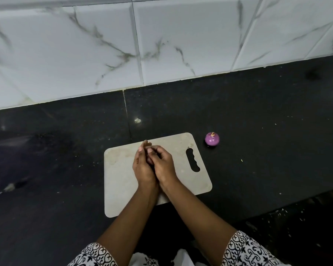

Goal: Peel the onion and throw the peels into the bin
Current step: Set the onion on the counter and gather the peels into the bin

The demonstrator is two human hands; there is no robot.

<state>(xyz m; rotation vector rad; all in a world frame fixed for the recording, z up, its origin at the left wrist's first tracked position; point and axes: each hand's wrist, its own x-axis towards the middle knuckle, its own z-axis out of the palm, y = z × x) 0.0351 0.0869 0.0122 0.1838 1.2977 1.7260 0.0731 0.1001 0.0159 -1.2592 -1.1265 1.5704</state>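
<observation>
The left hand [143,166] and the right hand [164,166] press together over the middle of the cutting board [121,179], palms facing, fingers loosely curled into each other. Whether anything is pinched between them cannot be told; no peel shows. Both forearms reach in from the near edge, ending in black-and-white patterned sleeves [246,250]. The board is pale grey with a wavy handle slot [193,159] at its right end, and it lies flat on the dark countertop [56,160]. The onion [212,139], purple and glossy with a tan tip upward, sits on the counter just beyond the board's far right corner, clear of both hands. White marble-veined wall tiles [161,39] rise behind the counter.
</observation>
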